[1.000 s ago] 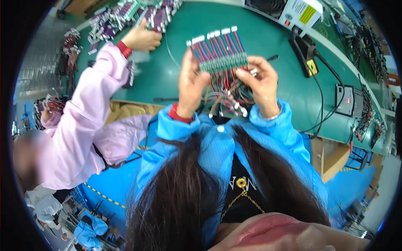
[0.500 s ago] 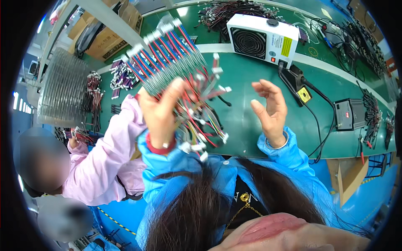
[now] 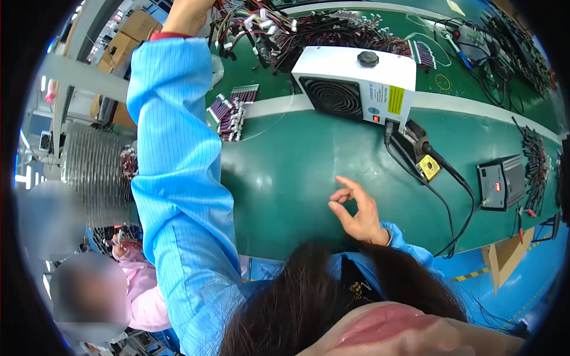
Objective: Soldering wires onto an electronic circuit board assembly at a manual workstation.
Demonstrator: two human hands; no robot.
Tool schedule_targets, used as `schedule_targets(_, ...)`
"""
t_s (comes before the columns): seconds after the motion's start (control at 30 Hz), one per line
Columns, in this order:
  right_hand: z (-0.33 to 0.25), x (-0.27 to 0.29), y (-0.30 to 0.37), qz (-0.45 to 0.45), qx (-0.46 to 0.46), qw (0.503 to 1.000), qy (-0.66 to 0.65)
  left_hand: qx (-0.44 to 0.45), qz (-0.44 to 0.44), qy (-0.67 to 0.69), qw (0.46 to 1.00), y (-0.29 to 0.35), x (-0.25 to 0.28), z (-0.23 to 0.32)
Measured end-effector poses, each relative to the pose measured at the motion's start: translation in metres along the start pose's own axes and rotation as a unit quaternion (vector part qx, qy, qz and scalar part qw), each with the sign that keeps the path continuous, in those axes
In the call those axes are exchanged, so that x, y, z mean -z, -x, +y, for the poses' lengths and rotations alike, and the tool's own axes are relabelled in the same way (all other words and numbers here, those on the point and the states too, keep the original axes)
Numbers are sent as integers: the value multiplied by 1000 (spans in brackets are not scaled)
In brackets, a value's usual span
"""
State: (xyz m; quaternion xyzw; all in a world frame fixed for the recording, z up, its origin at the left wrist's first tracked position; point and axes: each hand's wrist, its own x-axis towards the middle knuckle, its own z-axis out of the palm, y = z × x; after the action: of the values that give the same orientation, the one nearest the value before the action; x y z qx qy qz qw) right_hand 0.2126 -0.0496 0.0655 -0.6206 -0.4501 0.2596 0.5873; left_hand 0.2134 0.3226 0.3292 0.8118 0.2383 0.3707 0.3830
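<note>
Since half a second ago, the left hand [image 3: 189, 16] has swung up to the top edge of the view, and the multicoloured wires with white connectors [image 3: 258, 22] have gone with it. They now spill just beside that hand, against a dark wire heap [image 3: 338, 32] on the green counter [image 3: 285, 184]. Its fingers run past the edge, so whether they pinch anything I cannot tell. Holding nothing, the right hand [image 3: 361, 218] is over the near part of the counter, its fingers loosely curled and the thumb apart. Ahead of it stands a white fan unit [image 3: 356, 62] bearing a yellow label [image 3: 395, 99] with fine dark print and a smaller blue mark, above a red switch [image 3: 376, 119]. To the right, a grey soldering station [image 3: 512, 181] shows red digits on its display; white lettering on the black shirt [image 3: 356, 273] is partly hidden by hair
</note>
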Motion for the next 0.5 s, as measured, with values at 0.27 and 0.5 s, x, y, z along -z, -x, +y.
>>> schedule_targets(0.27,23,14,-13,20,-109,994,-7,228,-186,-58,954,-92,-103,-94)
schedule_targets(0.5,26,-4,-14,-11,-153,986,-62,34,-361,-290,886,-97,-104,-288)
